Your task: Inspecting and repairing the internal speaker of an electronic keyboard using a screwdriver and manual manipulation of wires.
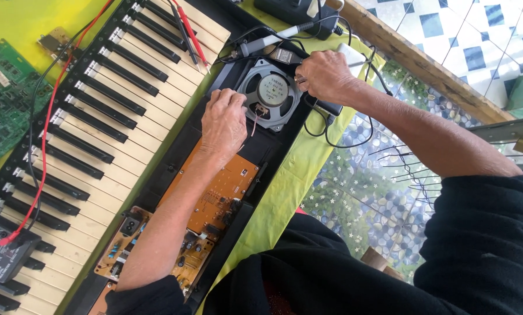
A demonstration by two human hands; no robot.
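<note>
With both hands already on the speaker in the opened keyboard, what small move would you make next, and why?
Probably steady the speaker with the left hand and ease the right hand in at its rim. The speaker lies back-up in the black case, a thin red wire hangs from its terminal beside the left fingers, and the soldering iron lies just behind, so a slow, small move seems safest.

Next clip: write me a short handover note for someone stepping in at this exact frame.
Left hand rests on the near edge of the round speaker, fingers by its pink wire.
Right hand grips the speaker's far edge; whether it pinches a small part there cannot be told.
The speaker sits in the opened keyboard, above the orange circuit board.
A soldering iron lies just beyond.
Done: casing open, speaker exposed. Left: whatever is in hand at the speaker.
</note>
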